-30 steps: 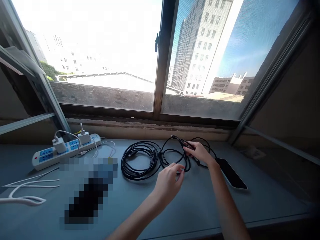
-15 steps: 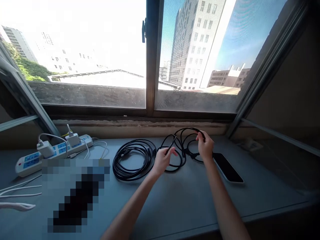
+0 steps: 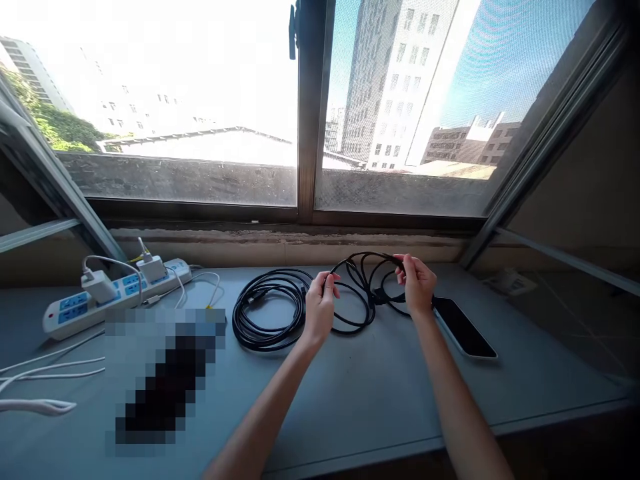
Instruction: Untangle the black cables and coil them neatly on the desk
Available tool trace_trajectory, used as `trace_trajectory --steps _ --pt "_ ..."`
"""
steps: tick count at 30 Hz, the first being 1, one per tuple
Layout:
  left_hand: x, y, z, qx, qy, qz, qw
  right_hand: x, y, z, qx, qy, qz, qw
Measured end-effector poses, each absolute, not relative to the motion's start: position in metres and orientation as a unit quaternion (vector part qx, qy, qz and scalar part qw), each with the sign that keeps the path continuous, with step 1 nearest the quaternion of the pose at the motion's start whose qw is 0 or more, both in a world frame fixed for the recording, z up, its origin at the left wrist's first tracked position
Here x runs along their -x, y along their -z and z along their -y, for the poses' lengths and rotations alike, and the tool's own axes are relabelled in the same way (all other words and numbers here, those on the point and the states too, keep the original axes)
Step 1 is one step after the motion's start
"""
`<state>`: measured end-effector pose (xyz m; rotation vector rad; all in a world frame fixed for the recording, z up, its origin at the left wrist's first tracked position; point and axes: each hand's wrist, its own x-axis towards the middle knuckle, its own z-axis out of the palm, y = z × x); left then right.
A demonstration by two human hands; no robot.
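Observation:
Both of my hands grip a loose black cable (image 3: pixel 351 330) above the desk. My left hand (image 3: pixel 320 307) pinches it between thumb and fingers, beside a neatly coiled part of black cable (image 3: pixel 267 347). Further right, my right hand (image 3: pixel 419 283) is closed round the cable, partly hiding it. Between the hands the cable arches up, with more loops and a dark thick piece (image 3: pixel 380 297) lying behind. Whether the coil and the loops are one cable, I cannot tell.
Right of my right hand lies a phone (image 3: pixel 465 328), screen up. On the left, a white power strip (image 3: pixel 120 293) carries plugged-in chargers and white cords. A blurred-out dark patch (image 3: pixel 167 383) covers something on the desk (image 3: pixel 370 407). A window (image 3: pixel 305 133) rises behind.
My left hand has closed on the cable and turned upright, its fingers having been more spread. My right hand keeps its hold. The whole view has shifted slightly.

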<state>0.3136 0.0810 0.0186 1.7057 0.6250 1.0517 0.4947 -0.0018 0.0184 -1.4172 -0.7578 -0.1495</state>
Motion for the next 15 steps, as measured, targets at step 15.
trace_trajectory --steps 15 --pt "-0.308 -0.027 -0.083 -0.752 -0.471 -0.241 0.392 -0.472 -0.021 0.001 0.700 -0.099 0.464 0.533"
